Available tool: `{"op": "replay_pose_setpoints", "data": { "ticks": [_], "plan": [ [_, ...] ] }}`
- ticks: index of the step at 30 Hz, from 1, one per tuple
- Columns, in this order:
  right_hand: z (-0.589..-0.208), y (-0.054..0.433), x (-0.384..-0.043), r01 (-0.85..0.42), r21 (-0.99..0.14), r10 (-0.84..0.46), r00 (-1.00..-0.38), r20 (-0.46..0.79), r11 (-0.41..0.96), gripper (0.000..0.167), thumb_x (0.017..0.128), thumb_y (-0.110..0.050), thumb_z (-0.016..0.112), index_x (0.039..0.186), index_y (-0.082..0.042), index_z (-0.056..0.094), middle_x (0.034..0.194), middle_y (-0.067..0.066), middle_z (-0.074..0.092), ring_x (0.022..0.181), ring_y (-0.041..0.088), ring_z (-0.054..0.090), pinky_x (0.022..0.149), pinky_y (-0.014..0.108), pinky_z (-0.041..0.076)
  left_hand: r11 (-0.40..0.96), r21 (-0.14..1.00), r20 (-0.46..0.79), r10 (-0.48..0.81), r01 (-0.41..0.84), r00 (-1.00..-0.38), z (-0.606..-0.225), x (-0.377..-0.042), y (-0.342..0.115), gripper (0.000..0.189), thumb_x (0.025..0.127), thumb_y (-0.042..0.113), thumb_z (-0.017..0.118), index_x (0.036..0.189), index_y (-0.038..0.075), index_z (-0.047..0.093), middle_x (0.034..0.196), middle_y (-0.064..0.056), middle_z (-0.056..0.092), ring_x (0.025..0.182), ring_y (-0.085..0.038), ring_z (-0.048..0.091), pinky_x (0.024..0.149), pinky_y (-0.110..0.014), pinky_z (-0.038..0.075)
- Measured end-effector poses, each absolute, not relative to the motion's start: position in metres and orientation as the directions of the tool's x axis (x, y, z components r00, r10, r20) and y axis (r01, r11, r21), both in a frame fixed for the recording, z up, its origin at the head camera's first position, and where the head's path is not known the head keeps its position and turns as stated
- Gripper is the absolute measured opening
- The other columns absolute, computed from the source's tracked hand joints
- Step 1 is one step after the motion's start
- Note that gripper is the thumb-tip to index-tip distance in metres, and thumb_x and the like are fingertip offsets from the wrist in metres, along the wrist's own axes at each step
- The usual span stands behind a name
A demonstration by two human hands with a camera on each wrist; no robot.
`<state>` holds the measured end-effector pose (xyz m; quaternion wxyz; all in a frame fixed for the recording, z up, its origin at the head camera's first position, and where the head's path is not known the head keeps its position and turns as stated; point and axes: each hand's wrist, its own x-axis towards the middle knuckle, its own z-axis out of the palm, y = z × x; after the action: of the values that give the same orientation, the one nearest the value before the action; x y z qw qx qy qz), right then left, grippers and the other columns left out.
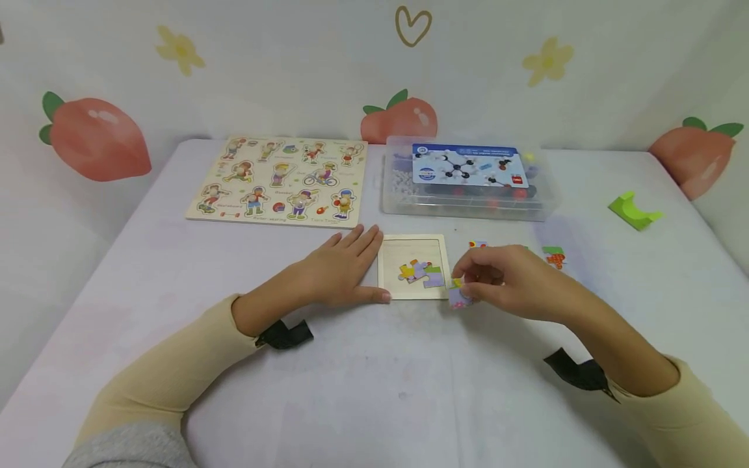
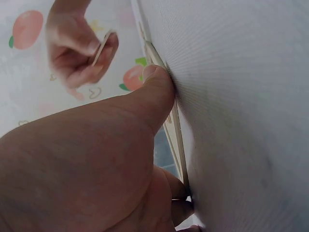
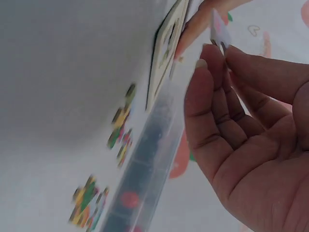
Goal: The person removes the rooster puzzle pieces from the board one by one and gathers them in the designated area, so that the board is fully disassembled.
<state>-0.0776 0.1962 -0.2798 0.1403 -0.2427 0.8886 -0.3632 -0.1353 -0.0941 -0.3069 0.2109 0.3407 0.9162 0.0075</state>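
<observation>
A small square wooden puzzle tray (image 1: 381,260) lies on the table with a few joined puzzle pieces (image 1: 433,277) in it. Along the tray's left side rests my left hand (image 1: 336,272), its fingers stretched out and the thumb at the near corner. My right hand (image 1: 521,281) pinches a purple puzzle piece (image 1: 459,299) between thumb and fingers, just past the tray's right edge. The right wrist view shows that piece (image 3: 220,31) raised above the tabletop, tilted on edge. Loose puzzle pieces (image 1: 554,256) lie to the right, some hidden behind the right hand.
Behind the tray stands a clear plastic box (image 1: 468,207) with a molecular model label. A wooden board with sports figures (image 1: 275,182) lies at the back left. A green curved piece (image 1: 634,211) sits far right. A printed curtain (image 1: 281,78) hangs behind the table.
</observation>
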Motion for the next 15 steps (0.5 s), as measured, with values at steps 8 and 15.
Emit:
{"op": "replay_pose_setpoints", "data": {
  "ticks": [8, 15],
  "plan": [
    [-0.284, 0.224, -0.067, -0.332, -0.608, -0.528, -0.832, -0.172, 0.721, 0.017, 0.090, -0.002, 0.071, 0.098, -0.016, 0.069, 0.075, -0.010, 0.061, 0.070, 0.010, 0.057, 0.062, 0.027, 0.049, 0.770, 0.161, -0.381, 0.626, 0.617, -0.681, -0.308, -0.135, -0.095, 0.108, 0.091, 0.075, 0.046, 0.161, 0.005, 0.002, 0.167, -0.010, -0.002, 0.152, -0.031, -0.003, 0.120, -0.053, 0.009],
    [-0.285, 0.235, -0.072, -0.271, -0.592, -0.512, -0.809, -0.287, 0.759, 0.016, 0.088, -0.002, 0.072, 0.098, -0.012, 0.065, 0.073, -0.008, 0.062, 0.066, 0.011, 0.058, 0.061, 0.028, 0.050, 0.767, 0.157, -0.377, 0.629, 0.622, -0.680, -0.308, -0.135, -0.094, 0.108, 0.091, 0.075, 0.045, 0.161, 0.004, 0.003, 0.167, -0.010, -0.001, 0.152, -0.031, -0.002, 0.120, -0.053, 0.009]
  ]
}}
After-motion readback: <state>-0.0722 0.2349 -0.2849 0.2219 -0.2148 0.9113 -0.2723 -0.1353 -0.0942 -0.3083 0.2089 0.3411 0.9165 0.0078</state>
